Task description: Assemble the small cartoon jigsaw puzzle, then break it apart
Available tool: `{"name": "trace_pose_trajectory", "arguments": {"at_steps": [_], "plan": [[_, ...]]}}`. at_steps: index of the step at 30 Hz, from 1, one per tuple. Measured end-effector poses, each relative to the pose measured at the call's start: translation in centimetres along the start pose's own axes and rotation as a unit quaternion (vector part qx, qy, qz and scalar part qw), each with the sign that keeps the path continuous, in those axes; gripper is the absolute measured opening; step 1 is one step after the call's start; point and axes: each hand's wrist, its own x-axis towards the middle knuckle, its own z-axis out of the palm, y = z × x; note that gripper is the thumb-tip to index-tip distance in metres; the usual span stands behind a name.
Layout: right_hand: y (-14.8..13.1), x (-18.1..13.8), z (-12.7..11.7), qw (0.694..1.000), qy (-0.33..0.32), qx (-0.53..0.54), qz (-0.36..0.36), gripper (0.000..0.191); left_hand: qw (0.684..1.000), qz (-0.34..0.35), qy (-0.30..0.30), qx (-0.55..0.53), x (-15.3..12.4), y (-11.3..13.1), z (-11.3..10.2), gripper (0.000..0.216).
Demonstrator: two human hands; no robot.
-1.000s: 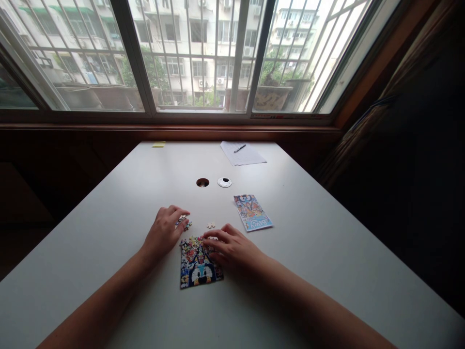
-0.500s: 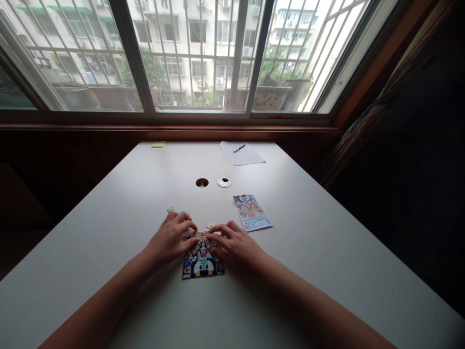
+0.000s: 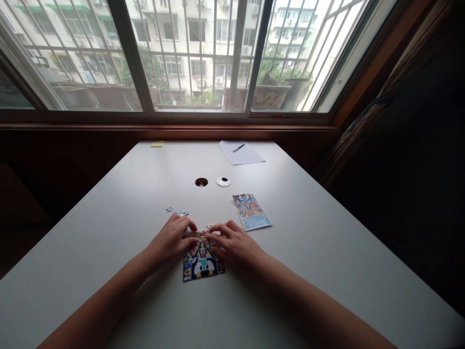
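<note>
A partly assembled jigsaw puzzle (image 3: 204, 266) lies on the white table in front of me, a blue cartoon dog's face at its near end. At its upper left edge, my left hand (image 3: 177, 236) is curled, thumb and bent fingers gripping the puzzle. From the other side my right hand (image 3: 236, 242) holds the upper right part, fingertips pressed on the top edge. The fingers cover much of both sides. Loose puzzle pieces (image 3: 180, 213) lie beyond my left hand, and a few pale pieces (image 3: 209, 225) sit just past the puzzle's top edge.
Right of the puzzle lies a printed picture card (image 3: 252, 212) with the same dog. Farther back are a round cable hole (image 3: 201, 182), its loose cover (image 3: 223, 182), paper sheets (image 3: 247, 156) with a pen (image 3: 239, 148), and a yellow sticky note (image 3: 157, 144). A barred window stands behind.
My left hand's fingers have drawn in slightly, uncovering more of the loose pieces behind them. The puzzle has shifted very slightly toward me. My right hand is nearly still.
</note>
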Motion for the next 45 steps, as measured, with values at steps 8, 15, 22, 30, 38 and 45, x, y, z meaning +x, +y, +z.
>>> {"name": "trace_pose_trajectory", "arguments": {"at_steps": [8, 15, 22, 30, 38, 45], "plan": [[0.1, -0.1, 0.2, 1.000, 0.007, -0.008, -0.009, 0.035, 0.999, 0.021, 0.025, -0.009, 0.2, -0.4, 0.3, 0.007], [-0.2, -0.3, 0.5, 1.000, 0.010, -0.020, -0.006, 0.043, 0.998, 0.037, 0.047, -0.013, 0.3, -0.4, 0.7, 0.005], [-0.1, -0.3, 0.7, 0.999, 0.008, -0.036, -0.014, 0.043, 0.998, 0.037, 0.051, -0.027, 0.3, 0.2, 0.5, 0.007], [-0.2, -0.5, 0.9, 0.999, 0.002, -0.039, -0.007, 0.049, 0.997, 0.018, 0.054, -0.057, 0.3, -0.1, 0.8, 0.015], [-0.3, -0.4, 0.7, 0.999, -0.012, -0.044, 0.000, 0.052, 0.994, -0.015, 0.045, -0.100, 0.5, 0.4, 0.4, 0.011], [-0.2, -0.4, 0.7, 0.999, -0.014, -0.047, 0.005, 0.049, 0.994, 0.038, 0.032, -0.101, 0.3, 0.4, 1.1, 0.023]]}}
